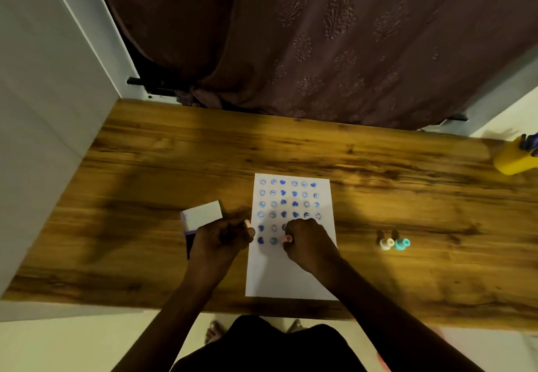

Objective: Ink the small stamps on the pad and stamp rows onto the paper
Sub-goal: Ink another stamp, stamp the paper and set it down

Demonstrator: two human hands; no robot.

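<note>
A white paper (291,272) lies on the wooden table (145,191), with several rows of blue smiley and heart prints on its upper half. My right hand (308,243) is closed on a small pink stamp (287,239), pressed down on the paper in the lowest printed row. My left hand (224,239) hovers just left of the paper, closed around another small pale stamp (247,223). The ink pad (201,216), a purple base with its white lid raised, sits right behind my left hand.
Two spare stamps, one cream (386,243) and one teal (402,243), stand on the table right of the paper. A yellow holder (515,159) with pens sits at the far right edge. A brown curtain (320,37) hangs behind the table.
</note>
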